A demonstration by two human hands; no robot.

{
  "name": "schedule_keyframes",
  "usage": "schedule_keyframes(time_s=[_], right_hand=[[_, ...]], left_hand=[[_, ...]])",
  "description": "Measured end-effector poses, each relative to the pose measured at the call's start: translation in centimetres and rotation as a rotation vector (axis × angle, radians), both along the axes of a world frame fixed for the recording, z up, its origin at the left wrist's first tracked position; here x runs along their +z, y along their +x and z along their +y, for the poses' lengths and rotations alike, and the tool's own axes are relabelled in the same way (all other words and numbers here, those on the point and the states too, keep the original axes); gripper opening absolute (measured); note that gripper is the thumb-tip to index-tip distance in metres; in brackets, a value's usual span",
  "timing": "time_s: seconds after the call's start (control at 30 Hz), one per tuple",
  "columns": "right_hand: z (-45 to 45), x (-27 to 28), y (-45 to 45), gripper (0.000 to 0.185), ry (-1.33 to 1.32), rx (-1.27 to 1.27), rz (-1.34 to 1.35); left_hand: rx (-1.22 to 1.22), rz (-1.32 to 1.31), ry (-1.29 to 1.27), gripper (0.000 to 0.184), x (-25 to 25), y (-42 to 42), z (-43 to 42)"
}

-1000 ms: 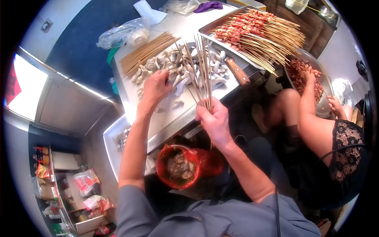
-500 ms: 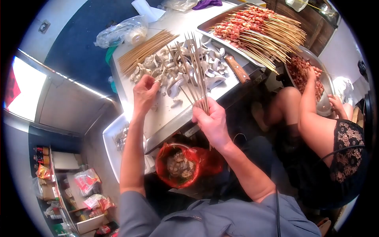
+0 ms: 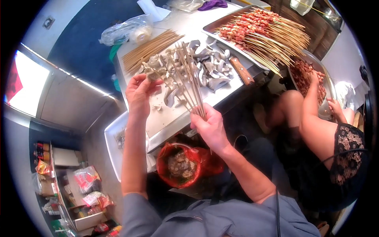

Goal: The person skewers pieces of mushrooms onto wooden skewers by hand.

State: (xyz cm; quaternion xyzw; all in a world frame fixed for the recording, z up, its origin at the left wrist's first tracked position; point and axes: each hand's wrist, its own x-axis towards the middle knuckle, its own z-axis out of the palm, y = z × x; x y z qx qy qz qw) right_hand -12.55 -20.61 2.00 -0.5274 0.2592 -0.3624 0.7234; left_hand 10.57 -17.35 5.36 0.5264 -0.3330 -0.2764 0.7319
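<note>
My left hand [image 3: 138, 94] pinches a grey-white mushroom piece [image 3: 154, 76] at the near left side of a loose pile of torn mushrooms [image 3: 211, 71] on the table. In my right hand [image 3: 211, 126] is a fanned bundle of thin skewers [image 3: 189, 81], gripped near the lower ends, tips pointing away over the pile. Whether any mushroom is threaded on them is hard to tell against the pile. Behind the pile lies a flat stack of bare wooden skewers [image 3: 148, 51]. A wooden-handled knife [image 3: 241, 71] rests at the pile's right.
A metal tray [image 3: 209, 28] bears rows of meat skewers. At right, another person's hands [image 3: 314, 78] work at a metal bowl [image 3: 327, 85] of meat. Below the table edge stand a red-lined bucket [image 3: 162, 173] of scraps and a white bin [image 3: 112, 152].
My left hand has risen slightly from the pile's edge, and the mushroom piece now shows between its fingers. The skewer bundle in my right hand has tipped a little left.
</note>
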Motion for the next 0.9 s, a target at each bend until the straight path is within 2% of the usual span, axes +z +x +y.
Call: schedule_keyframes(time_s=[0.07,0.17,0.3,0.7,0.8,0.87,0.9], right_hand=[[0.3,-0.2,0.2,0.009,-0.017,0.010,0.007],[0.5,-0.4,0.4,0.010,-0.059,0.013,0.051],[0.6,-0.5,0.4,0.011,-0.076,0.021,0.055],[0.6,-0.5,0.4,0.010,-0.065,0.027,0.039],[0.6,-0.3,0.3,0.009,-0.058,0.016,0.032],[0.5,-0.1,0.2,0.009,-0.050,0.009,0.027],[0.4,0.0,0.2,0.009,-0.049,-0.008,0.022]], left_hand=[[0.001,0.047,-0.013,0.012,0.6,-0.1,0.0],[0.012,0.218,-0.162,0.014,1.7,-0.9,0.1],[0.034,0.215,-0.183,0.015,2.3,-1.5,0.2],[-0.065,0.064,-0.224,0.014,2.1,-2.0,0.9],[-0.101,-0.010,-0.159,0.015,2.1,-2.7,1.5],[-0.240,-0.137,-0.065,0.018,1.6,-3.2,2.0],[-0.270,-0.105,0.001,0.020,1.4,-3.3,2.3]])
